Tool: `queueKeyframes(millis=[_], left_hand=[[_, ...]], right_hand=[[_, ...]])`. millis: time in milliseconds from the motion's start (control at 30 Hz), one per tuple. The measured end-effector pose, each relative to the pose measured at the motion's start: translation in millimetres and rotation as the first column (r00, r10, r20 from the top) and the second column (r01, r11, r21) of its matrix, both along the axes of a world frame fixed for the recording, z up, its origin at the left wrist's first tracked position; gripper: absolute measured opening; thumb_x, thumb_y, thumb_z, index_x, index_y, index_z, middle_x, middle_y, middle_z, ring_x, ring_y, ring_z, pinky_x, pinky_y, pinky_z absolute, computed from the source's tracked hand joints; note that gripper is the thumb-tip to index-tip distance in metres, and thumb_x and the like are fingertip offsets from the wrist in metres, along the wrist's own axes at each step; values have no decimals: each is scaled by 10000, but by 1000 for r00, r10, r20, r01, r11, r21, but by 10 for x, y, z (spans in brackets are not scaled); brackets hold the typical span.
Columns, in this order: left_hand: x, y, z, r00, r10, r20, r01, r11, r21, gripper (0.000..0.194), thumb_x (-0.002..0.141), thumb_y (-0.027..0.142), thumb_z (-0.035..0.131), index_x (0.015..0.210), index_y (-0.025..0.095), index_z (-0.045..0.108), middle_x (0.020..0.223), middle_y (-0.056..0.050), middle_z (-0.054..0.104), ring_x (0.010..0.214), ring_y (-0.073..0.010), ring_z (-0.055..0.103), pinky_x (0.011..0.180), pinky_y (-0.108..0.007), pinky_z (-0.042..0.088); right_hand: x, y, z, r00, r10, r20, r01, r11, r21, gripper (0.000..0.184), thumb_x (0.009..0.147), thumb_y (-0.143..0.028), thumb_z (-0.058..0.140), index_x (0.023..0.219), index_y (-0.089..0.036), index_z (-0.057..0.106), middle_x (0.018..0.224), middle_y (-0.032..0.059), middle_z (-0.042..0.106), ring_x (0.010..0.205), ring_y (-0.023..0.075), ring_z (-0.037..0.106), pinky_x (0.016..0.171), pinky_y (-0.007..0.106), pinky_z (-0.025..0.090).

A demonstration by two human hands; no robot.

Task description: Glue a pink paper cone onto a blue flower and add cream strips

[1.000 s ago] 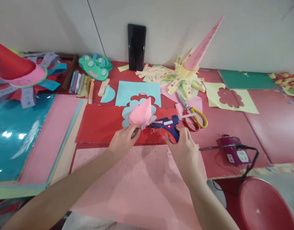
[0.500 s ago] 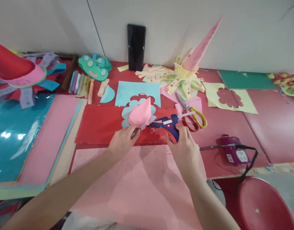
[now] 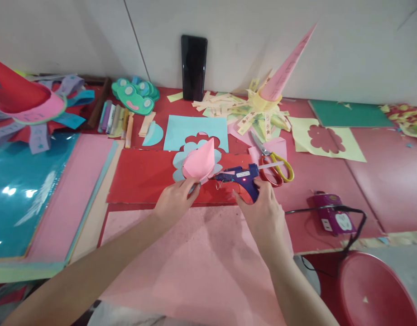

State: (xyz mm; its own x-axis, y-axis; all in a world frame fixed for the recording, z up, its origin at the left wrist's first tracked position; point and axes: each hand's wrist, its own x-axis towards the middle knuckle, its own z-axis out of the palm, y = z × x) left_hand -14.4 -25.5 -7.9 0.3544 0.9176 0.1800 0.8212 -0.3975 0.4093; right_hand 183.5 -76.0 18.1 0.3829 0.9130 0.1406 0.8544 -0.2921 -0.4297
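My left hand (image 3: 176, 201) pinches the lower edge of a pink paper cone (image 3: 198, 162), which stands on a light blue flower cut-out (image 3: 179, 164) over a red sheet (image 3: 140, 176). My right hand (image 3: 264, 213) is wrapped round the handle of a blue hot glue gun (image 3: 240, 177). The gun's nozzle points left and sits just right of the cone's base, with a thin glue thread hanging there. A red light glows on the gun's body.
Scissors (image 3: 274, 165) with red and yellow handles lie right of the gun. A purple power strip (image 3: 332, 218) with a black cord sits further right, a red stool (image 3: 374, 290) below it. A black phone (image 3: 194, 68) leans on the wall. A blue sheet (image 3: 194, 131) lies behind the cone.
My right hand has drawn the glue gun slightly to the right and down, away from the cone's base. My left hand and the cone have stayed in place.
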Motion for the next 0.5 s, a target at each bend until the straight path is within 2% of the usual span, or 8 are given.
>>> queueKeyframes(millis=[100,200,300,400,433,500], left_hand=[[0,-2,3,1000,-6,13,6,1000,-11,99,870,213,497,857,189,592,743,-11,705,617,-138,648,476,-210,359],[-1,-8,2,1000,-8,25,8,999,-36,96,874,225,504,874,187,593,760,-19,707,647,-145,659,490,-209,377],[-8,-20,-12,999,-14,34,15,999,-33,114,884,252,497,906,199,595,771,-14,710,657,-141,660,498,-207,393],[-24,-26,7,997,-28,76,23,998,63,141,901,265,468,882,211,597,746,3,705,615,-119,637,500,-205,399],[-31,-19,33,995,-27,100,15,993,113,153,907,267,461,861,211,595,737,7,701,595,-110,625,500,-206,401],[-44,17,124,987,-10,159,-23,979,202,164,913,273,458,834,210,587,735,10,693,591,-101,611,517,-207,415]], right_hand=[[178,30,-35,991,-79,-111,80,997,10,555,650,-641,609,985,-210,508,933,87,639,777,243,595,588,313,406],[456,82,-48,948,-116,-298,113,993,-26,603,511,-639,703,892,-208,522,748,6,600,630,168,547,554,283,406],[761,133,-38,883,-175,-436,192,981,-6,537,513,-602,722,812,-207,513,636,-48,523,512,107,463,480,250,370],[1054,193,-43,796,-231,-560,305,951,41,477,629,-638,630,805,-217,490,552,-63,480,434,104,426,408,249,350],[1149,220,-56,794,-230,-563,324,943,71,448,697,-653,556,791,-221,486,551,-52,486,431,111,432,400,254,349],[1331,290,-100,812,-268,-519,369,924,99,411,743,-642,504,765,-233,474,534,-40,478,415,128,427,382,272,341]])
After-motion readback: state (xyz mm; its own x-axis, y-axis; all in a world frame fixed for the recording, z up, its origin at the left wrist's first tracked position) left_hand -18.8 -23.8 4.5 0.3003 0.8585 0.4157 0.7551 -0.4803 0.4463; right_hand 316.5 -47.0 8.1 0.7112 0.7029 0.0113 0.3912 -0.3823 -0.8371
